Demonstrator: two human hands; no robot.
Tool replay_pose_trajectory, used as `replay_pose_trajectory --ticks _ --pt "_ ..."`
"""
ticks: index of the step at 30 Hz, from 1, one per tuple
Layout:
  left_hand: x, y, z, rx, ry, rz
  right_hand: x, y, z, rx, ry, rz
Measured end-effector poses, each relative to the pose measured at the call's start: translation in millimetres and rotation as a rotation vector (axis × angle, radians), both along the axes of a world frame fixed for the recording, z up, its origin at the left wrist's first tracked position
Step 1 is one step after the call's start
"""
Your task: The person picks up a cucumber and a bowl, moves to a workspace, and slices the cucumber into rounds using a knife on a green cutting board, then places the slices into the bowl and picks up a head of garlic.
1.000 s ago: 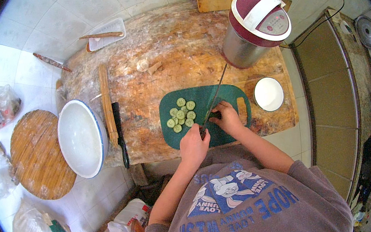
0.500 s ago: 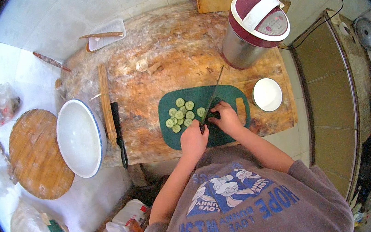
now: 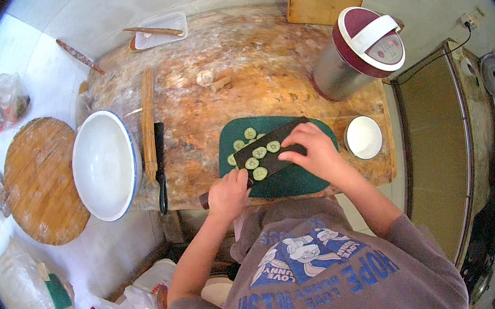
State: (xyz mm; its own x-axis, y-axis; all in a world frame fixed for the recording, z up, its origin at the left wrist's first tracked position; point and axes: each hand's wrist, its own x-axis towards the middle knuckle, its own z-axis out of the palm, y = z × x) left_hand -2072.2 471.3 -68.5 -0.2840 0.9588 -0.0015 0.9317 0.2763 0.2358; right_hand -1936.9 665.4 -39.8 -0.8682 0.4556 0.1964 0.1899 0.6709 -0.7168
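My left hand (image 3: 229, 195) is closed around the dark handle of a kitchen knife. Its broad dark blade (image 3: 295, 129) lies tilted flat over the green cutting board (image 3: 306, 182), pointing to the far right. Several round cucumber slices (image 3: 260, 173) rest on the blade, and other slices (image 3: 238, 145) lie on the board just beyond it. Over the blade's right part is my right hand (image 3: 318, 152), thumb and fingers apart beside the slices, with nothing visible between them.
A white bowl (image 3: 363, 138) stands right of the board, with a steel-and-maroon appliance (image 3: 347, 62) behind it. To the left are a bundle of sticks (image 3: 149, 126), a black-handled knife (image 3: 163, 189), a large white basin (image 3: 104, 166) and a round wooden board (image 3: 43, 179).
The knife has turned from standing on edge to lying flat, with slices now on its blade. My left hand moved left and nearer; my right hand has opened. The whole view has shifted slightly.
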Motion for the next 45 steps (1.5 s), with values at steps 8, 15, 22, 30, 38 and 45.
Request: replay_pose_trajectory --ticks 8,15,22,30,38,45 --pt "-8.7 -16.6 -9.0 -0.006 0.112 -0.154 -39.3 -2.7 -65.6 0.014 -0.329 0.091" --pt "-8.4 -24.8 -13.5 -0.001 0.112 -0.176 -70.4 5.9 -76.3 -0.153 -0.288 0.171" --pt "-8.4 -25.3 -11.0 0.010 0.086 -0.179 -76.9 2.6 -95.8 0.063 -0.354 0.095" --pt "-12.9 -27.8 -13.9 -0.054 0.052 -0.143 -69.6 -12.8 -56.6 -0.122 -0.272 0.548" --pt "-15.0 -26.3 -15.4 -0.064 0.053 -0.180 -72.5 -1.7 -67.1 -0.070 -0.279 0.190" --pt "-17.2 -17.3 -8.4 0.014 0.097 -0.219 -58.2 -15.5 -46.1 -0.082 -0.305 0.420"
